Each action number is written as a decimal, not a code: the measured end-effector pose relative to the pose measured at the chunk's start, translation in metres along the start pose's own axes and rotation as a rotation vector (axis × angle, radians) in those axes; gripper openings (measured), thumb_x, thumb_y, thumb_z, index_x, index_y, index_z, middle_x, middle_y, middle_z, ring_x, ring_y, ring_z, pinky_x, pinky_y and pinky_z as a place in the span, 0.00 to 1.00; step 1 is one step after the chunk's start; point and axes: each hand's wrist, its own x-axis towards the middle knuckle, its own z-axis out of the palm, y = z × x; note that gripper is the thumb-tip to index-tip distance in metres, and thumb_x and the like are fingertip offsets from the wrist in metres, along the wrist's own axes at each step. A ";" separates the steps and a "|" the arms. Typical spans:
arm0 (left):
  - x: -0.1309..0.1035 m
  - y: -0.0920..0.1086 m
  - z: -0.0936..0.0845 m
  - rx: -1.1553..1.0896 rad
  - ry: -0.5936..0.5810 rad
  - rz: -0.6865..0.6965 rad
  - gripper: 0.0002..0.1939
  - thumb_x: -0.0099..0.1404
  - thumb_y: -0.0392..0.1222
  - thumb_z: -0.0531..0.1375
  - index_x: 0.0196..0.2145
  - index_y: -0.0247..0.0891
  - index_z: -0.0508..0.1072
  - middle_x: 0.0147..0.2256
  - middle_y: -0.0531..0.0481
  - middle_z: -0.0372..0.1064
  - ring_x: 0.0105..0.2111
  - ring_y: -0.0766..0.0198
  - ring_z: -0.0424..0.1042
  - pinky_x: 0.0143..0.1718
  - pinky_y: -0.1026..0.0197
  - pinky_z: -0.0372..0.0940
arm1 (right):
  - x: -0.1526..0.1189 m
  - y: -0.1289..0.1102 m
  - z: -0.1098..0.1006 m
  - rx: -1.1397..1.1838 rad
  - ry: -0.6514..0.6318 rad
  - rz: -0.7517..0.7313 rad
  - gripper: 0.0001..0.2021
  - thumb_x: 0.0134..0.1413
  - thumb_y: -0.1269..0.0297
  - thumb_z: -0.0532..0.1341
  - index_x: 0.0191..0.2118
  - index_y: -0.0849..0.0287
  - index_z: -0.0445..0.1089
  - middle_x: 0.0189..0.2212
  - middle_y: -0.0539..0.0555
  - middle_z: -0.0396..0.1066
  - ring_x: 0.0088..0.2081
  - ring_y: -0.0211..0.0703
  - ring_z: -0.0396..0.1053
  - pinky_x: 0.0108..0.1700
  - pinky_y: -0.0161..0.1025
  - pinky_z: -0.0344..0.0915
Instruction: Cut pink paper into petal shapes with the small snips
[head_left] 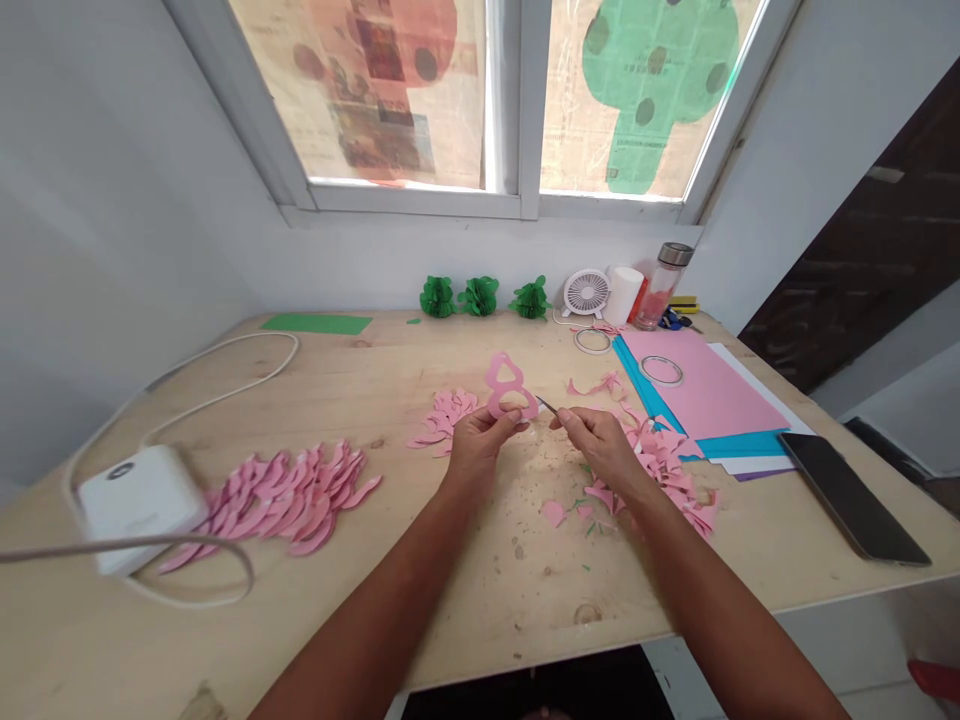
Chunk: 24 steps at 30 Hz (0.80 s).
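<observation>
Pinched at its lower edge, a pink paper cut-out (493, 379) with two openings, shaped like a figure eight, stands upright in my left hand (484, 437). My right hand (600, 440) is closed round a small pair of scissors (548, 405); the thin pointed tip faces the cut-out, and the handles are hidden in my fingers. Behind my left hand lies a small pile of curved pink paper pieces (442, 415). Pink paper scraps (667, 462) are heaped beside and partly under my right forearm.
Overlapping pink paper strips (292, 500) lie left, beside a white device (141, 505) with a looping cable. Pink sheets (701, 385), a tape roll (592, 342) and a phone (853, 498) are on the right. Green paper ornaments (478, 296), a fan (586, 293) and a bottle (664, 287) line the back.
</observation>
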 end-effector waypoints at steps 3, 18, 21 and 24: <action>0.000 0.000 0.001 -0.004 0.002 0.003 0.07 0.47 0.40 0.66 0.24 0.34 0.76 0.28 0.50 0.71 0.31 0.66 0.68 0.38 0.59 0.68 | 0.000 0.000 0.000 -0.007 0.003 -0.002 0.25 0.55 0.47 0.49 0.30 0.63 0.74 0.15 0.45 0.48 0.19 0.33 0.49 0.22 0.32 0.44; 0.000 0.001 0.000 0.012 0.019 -0.016 0.09 0.45 0.41 0.67 0.24 0.34 0.76 0.28 0.50 0.70 0.31 0.65 0.69 0.38 0.59 0.68 | -0.001 -0.002 -0.001 -0.027 0.019 -0.013 0.25 0.55 0.47 0.49 0.28 0.63 0.73 0.15 0.45 0.46 0.18 0.32 0.47 0.21 0.33 0.42; 0.001 0.001 0.000 0.009 0.019 -0.013 0.09 0.45 0.41 0.67 0.24 0.34 0.76 0.28 0.50 0.71 0.31 0.65 0.69 0.38 0.59 0.68 | 0.000 -0.001 -0.001 -0.029 0.021 -0.016 0.25 0.55 0.47 0.49 0.27 0.63 0.72 0.15 0.45 0.46 0.18 0.32 0.47 0.21 0.33 0.42; 0.001 0.001 -0.001 0.014 0.010 -0.011 0.09 0.46 0.41 0.67 0.25 0.34 0.76 0.28 0.50 0.71 0.31 0.66 0.69 0.38 0.59 0.68 | 0.000 -0.002 -0.001 -0.031 0.030 -0.019 0.24 0.55 0.48 0.50 0.27 0.63 0.73 0.15 0.45 0.47 0.18 0.32 0.47 0.21 0.33 0.42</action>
